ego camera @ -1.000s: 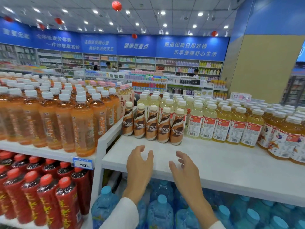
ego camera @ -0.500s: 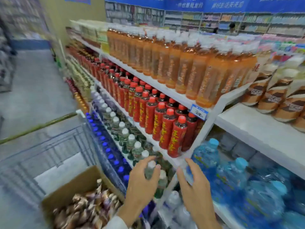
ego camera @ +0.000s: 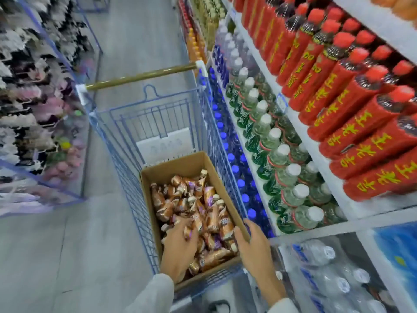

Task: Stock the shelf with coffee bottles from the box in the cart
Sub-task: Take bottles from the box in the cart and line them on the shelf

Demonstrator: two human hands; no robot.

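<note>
An open cardboard box [ego camera: 176, 164] stands in the blue wire cart [ego camera: 158, 114], filled with a loose heap of brown and white coffee bottles [ego camera: 203, 199] lying on their sides. My left hand [ego camera: 178, 247] is down in the near end of the box, its fingers spread over and among the bottles; whether it grips one is hidden. My right hand [ego camera: 255, 247] hovers at the box's near right rim, thumb inside, fingers apart, holding nothing. The shelf's coffee row is out of view.
The cart's brass handle [ego camera: 140, 76] points away up the aisle. Tight on the right are shelves of red bottles [ego camera: 338, 98], clear white-capped bottles [ego camera: 270, 143], blue-capped bottles [ego camera: 234, 170] and wrapped water packs [ego camera: 327, 274]. A wire bin of goods [ego camera: 33, 109] stands left, grey floor [ego camera: 67, 245] between.
My view has swung from the top shelf's coffee row down and left to the cart. Both hands have dropped from the shelf edge to the box, the left one into the bottles.
</note>
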